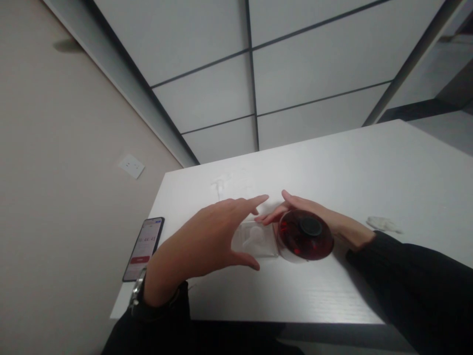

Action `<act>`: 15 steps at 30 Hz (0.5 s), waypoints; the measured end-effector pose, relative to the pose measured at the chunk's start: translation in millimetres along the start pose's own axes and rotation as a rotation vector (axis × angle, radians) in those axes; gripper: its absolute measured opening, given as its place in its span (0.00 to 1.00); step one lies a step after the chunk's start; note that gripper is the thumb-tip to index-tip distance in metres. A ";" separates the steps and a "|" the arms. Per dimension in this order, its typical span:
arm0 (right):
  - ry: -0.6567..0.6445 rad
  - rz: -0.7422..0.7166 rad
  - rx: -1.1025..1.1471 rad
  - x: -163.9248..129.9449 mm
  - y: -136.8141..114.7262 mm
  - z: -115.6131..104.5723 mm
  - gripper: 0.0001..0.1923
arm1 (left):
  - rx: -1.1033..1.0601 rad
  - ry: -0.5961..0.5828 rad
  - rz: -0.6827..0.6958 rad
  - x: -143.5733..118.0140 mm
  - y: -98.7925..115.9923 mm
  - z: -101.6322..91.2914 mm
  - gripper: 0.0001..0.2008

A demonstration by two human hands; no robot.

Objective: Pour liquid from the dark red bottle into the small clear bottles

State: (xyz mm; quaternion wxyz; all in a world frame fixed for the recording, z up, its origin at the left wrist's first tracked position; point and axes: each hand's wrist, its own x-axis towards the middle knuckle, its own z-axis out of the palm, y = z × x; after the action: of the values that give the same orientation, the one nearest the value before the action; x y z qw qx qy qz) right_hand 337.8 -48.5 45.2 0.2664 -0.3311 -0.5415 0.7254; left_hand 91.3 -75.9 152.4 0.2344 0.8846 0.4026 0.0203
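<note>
A small clear square container (265,249) stands on the white table with something pale and round inside. Curved around its left side is my left hand (210,236), thumb and fingers spread apart; contact with it cannot be made out. To the right, close against the container, is a round vessel with a dark red, see-through lid (291,236) and a black knob (310,226). My right hand (306,204) reaches behind this vessel with its fingers stretched out, their tips at the clear container's far edge. The lid hides part of that hand.
A phone (142,249) with a lit screen lies at the table's left edge. Toward the back is a small clear item (220,187), hard to make out. A crumpled whitish piece (383,224) lies near my right forearm. White panelled doors (218,91) rise behind the table (354,167).
</note>
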 end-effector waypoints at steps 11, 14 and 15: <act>-0.011 0.026 0.048 1.2 5.1 -1.0 0.37 | -0.116 -0.001 0.093 -1.3 -4.5 2.5 0.58; -0.017 0.030 0.029 1.7 5.9 -2.5 0.38 | -0.115 -0.021 0.121 -1.9 -4.8 1.3 0.57; -0.024 0.036 0.030 2.1 6.0 -3.1 0.38 | -0.100 -0.030 0.097 -2.0 -4.2 0.5 0.56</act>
State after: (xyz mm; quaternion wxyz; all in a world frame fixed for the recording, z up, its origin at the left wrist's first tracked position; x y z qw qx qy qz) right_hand 338.7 -46.7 38.5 0.2519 -0.3282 -0.5276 0.7420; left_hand 87.0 -75.2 150.4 0.2830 0.8905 0.3542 0.0385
